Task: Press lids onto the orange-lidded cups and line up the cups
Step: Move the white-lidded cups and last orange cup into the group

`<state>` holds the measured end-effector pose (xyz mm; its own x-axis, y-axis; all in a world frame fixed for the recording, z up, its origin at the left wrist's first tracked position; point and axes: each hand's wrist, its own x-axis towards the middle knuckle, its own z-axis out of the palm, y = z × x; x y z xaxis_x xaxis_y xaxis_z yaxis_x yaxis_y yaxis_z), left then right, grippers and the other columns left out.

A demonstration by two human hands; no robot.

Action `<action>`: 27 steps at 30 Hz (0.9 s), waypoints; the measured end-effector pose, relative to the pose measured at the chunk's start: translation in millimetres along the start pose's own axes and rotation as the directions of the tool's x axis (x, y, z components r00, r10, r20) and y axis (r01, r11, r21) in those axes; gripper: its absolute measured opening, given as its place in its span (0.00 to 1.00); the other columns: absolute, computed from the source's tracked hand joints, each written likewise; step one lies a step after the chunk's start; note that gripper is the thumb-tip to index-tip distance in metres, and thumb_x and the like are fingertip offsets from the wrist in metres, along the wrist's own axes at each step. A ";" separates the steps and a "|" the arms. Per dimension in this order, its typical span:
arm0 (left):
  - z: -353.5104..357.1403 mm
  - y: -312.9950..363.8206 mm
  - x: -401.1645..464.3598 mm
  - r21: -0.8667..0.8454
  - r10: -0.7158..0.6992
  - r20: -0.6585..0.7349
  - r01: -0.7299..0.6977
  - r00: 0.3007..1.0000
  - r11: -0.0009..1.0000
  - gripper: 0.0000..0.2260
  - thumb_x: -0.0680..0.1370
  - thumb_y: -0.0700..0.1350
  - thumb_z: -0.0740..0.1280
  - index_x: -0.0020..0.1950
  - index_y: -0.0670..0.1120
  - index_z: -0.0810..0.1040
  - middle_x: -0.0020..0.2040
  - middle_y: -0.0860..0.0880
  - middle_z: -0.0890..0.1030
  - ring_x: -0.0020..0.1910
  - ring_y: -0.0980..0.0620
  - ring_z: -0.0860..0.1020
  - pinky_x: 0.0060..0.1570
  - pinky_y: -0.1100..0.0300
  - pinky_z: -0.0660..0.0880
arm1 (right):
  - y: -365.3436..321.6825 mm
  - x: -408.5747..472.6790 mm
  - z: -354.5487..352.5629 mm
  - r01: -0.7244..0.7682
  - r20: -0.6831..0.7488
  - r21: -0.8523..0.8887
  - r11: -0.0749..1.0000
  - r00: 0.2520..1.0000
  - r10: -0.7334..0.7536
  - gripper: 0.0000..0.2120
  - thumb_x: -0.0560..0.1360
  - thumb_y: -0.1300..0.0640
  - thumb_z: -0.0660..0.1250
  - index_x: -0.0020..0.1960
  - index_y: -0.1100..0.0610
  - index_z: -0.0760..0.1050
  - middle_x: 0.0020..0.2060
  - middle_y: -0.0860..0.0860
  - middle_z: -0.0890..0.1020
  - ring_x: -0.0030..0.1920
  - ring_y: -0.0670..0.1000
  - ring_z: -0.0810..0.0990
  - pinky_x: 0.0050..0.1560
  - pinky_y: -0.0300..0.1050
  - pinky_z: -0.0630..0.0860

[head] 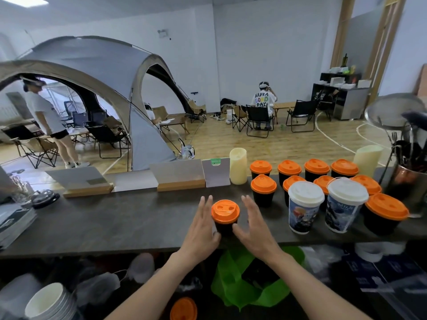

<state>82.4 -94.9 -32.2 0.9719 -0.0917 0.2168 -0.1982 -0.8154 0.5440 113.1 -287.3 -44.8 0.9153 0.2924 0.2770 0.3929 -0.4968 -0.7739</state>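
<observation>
Both hands flank one black cup (225, 224) with an orange lid (225, 211), alone on the dark counter (115, 218), well left of the rest. Left hand (203, 224) just beside the cup wall, fingers straight and spread, apparently touching with the thumb side; right hand (251, 224) also flat and loose-fingered, thumb near the cup's base. Neither curled round anything. Looks like steadying or nudging from both sides, probably to slide the cup into position without tipping. Lid sits level, seemingly seated already.

Over to the right, a cluster of orange-lidded cups (263, 189) in two rough rows, plus one nearer the counter edge (384, 212). Two tall white-lidded cups (305, 207) stand in front, partly blocking that group. Below the counter, a spare orange lid (183, 309) and stacked paper cups (49, 301), handy for the next one.
</observation>
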 end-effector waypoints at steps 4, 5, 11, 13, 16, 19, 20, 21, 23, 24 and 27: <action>2.4 7.3 -0.3 -0.271 -0.167 0.074 0.181 0.983 0.945 0.40 0.80 0.38 0.68 0.84 0.49 0.47 0.79 0.46 0.68 0.76 0.50 0.69 0.74 0.54 0.68 | 7.7 -3.2 7.1 -0.164 0.040 0.090 0.982 0.986 0.161 0.48 0.74 0.51 0.76 0.83 0.50 0.49 0.78 0.51 0.65 0.76 0.50 0.66 0.75 0.53 0.68; 0.0 10.7 2.1 -0.293 -0.183 0.040 0.187 0.982 0.938 0.37 0.80 0.38 0.68 0.84 0.47 0.51 0.76 0.46 0.71 0.73 0.49 0.72 0.73 0.53 0.70 | 4.1 -0.9 6.8 -0.166 0.009 0.097 0.981 0.986 0.166 0.47 0.73 0.49 0.77 0.83 0.51 0.51 0.77 0.51 0.68 0.75 0.50 0.69 0.74 0.54 0.70; -43.3 39.2 27.1 -0.543 -0.240 -0.175 0.110 0.955 0.833 0.14 0.82 0.49 0.69 0.65 0.47 0.79 0.56 0.48 0.85 0.54 0.50 0.84 0.56 0.47 0.82 | -53.5 29.1 -31.4 -0.144 -0.290 0.309 0.940 0.927 0.237 0.24 0.74 0.40 0.72 0.62 0.53 0.74 0.49 0.44 0.83 0.51 0.45 0.83 0.49 0.39 0.78; -59.9 54.0 31.5 -0.640 -0.256 -0.186 0.080 0.949 0.764 0.14 0.83 0.49 0.68 0.66 0.44 0.79 0.56 0.46 0.85 0.52 0.50 0.85 0.50 0.51 0.84 | -73.9 38.1 -43.9 -0.124 -0.300 0.323 0.938 0.927 0.226 0.20 0.76 0.39 0.70 0.57 0.54 0.76 0.47 0.45 0.82 0.49 0.42 0.82 0.44 0.35 0.74; -75.5 68.8 32.3 -0.729 -0.267 -0.173 0.059 0.948 0.682 0.14 0.84 0.51 0.65 0.67 0.47 0.76 0.57 0.47 0.84 0.53 0.48 0.85 0.47 0.51 0.85 | -92.0 44.5 -53.9 -0.083 -0.304 0.324 0.942 0.934 0.187 0.19 0.78 0.38 0.67 0.56 0.54 0.75 0.47 0.46 0.81 0.49 0.44 0.81 0.43 0.36 0.74; -82.2 76.2 29.5 -0.756 -0.272 -0.157 0.062 0.949 0.652 0.12 0.85 0.52 0.62 0.67 0.52 0.74 0.58 0.47 0.84 0.55 0.46 0.85 0.48 0.49 0.85 | -98.2 45.9 -56.5 -0.058 -0.331 0.306 0.950 0.930 0.163 0.16 0.80 0.41 0.66 0.57 0.53 0.75 0.48 0.45 0.81 0.49 0.43 0.80 0.44 0.36 0.75; -82.3 77.1 29.1 -0.757 -0.278 -0.158 0.064 0.947 0.650 0.11 0.85 0.52 0.62 0.66 0.51 0.74 0.57 0.47 0.84 0.54 0.47 0.85 0.49 0.48 0.85 | -98.4 45.6 -56.6 -0.049 -0.349 0.310 0.949 0.923 0.161 0.15 0.80 0.42 0.66 0.57 0.53 0.75 0.48 0.44 0.81 0.49 0.43 0.81 0.44 0.35 0.76; -82.5 78.8 28.1 -0.761 -0.286 -0.162 0.065 0.944 0.645 0.11 0.85 0.51 0.63 0.66 0.51 0.74 0.56 0.46 0.85 0.53 0.47 0.85 0.49 0.48 0.85 | -98.3 44.8 -56.8 -0.040 -0.366 0.317 0.947 0.917 0.161 0.15 0.80 0.42 0.66 0.57 0.53 0.75 0.48 0.44 0.81 0.50 0.44 0.81 0.45 0.35 0.76; -82.1 82.2 26.9 -0.785 -0.315 -0.161 0.072 0.935 0.615 0.14 0.83 0.52 0.66 0.66 0.48 0.75 0.55 0.46 0.86 0.52 0.47 0.85 0.49 0.48 0.85 | -99.3 42.6 -57.3 -0.028 -0.375 0.319 0.947 0.914 0.154 0.13 0.81 0.43 0.65 0.57 0.52 0.76 0.48 0.44 0.82 0.51 0.44 0.81 0.45 0.36 0.75; -81.8 83.0 27.1 -0.805 -0.333 -0.149 0.081 0.931 0.587 0.16 0.82 0.53 0.68 0.66 0.47 0.76 0.55 0.46 0.86 0.52 0.48 0.85 0.50 0.48 0.85 | -100.5 41.4 -57.2 -0.025 -0.369 0.319 0.948 0.917 0.149 0.14 0.81 0.42 0.64 0.57 0.52 0.76 0.48 0.44 0.82 0.52 0.44 0.81 0.46 0.36 0.75; -81.3 84.3 27.5 -0.840 -0.352 -0.124 0.091 0.928 0.536 0.23 0.77 0.56 0.73 0.66 0.46 0.76 0.56 0.47 0.86 0.54 0.50 0.85 0.53 0.48 0.84 | -103.4 37.2 -56.8 -0.029 -0.343 0.325 0.945 0.928 0.146 0.17 0.80 0.39 0.64 0.57 0.52 0.77 0.49 0.44 0.82 0.51 0.41 0.80 0.47 0.37 0.75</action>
<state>82.1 -119.7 85.5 0.9557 0.2730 0.1099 -0.1241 0.0350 0.9917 111.6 -271.5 77.9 0.9371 -0.0816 0.3395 0.3165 -0.2125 -0.9245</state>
